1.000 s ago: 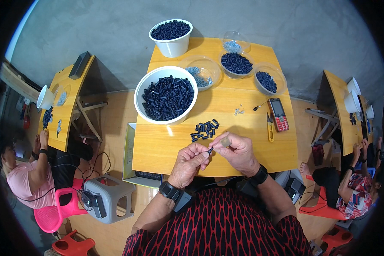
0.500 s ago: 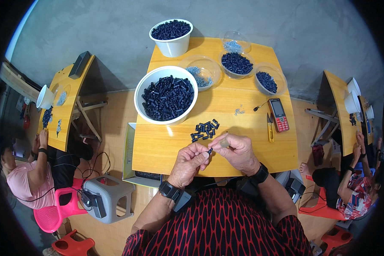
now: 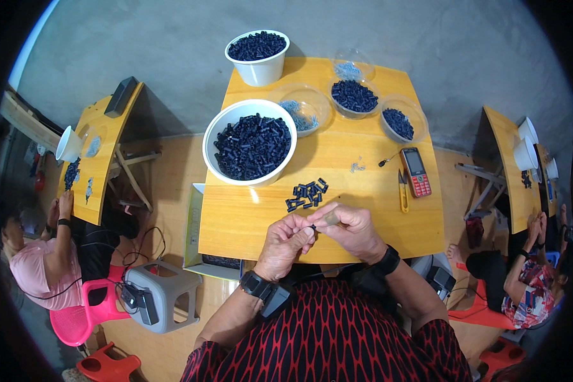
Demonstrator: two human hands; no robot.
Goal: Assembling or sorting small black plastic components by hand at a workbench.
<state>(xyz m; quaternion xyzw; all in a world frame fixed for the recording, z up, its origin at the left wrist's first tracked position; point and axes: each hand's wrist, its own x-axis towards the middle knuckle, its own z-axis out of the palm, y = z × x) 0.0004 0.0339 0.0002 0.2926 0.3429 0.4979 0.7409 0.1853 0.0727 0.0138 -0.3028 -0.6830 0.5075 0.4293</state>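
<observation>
My left hand (image 3: pixel 281 247) pinches a small black cylindrical piece (image 3: pixel 313 227) between thumb and forefinger, above the near edge of the yellow table (image 3: pixel 388 235). Close against it, my right hand (image 3: pixel 352 233) has its fingers pressed together at the end of that piece. Whatever lies between the right fingertips is too small to make out. A tan wrap (image 3: pixel 331 218) is around one right digit. Just beyond the hands lies a loose pile of black tubular pieces (image 3: pixel 307 194). A few small silvery pins (image 3: pixel 358 167) are scattered to the right of it.
A large white bowl (image 3: pixel 211 149) and a white tub (image 3: pixel 261 71) hold black pieces. Clear bowls (image 3: pixel 318 102) hold pins or black parts. A red phone (image 3: pixel 419 184) lies beside a yellow cutter (image 3: pixel 403 198). Other people sit at tables on both sides.
My right hand has shifted slightly left, its fingertips now closer on the black piece. My left hand stays nearly in place, still pinching.
</observation>
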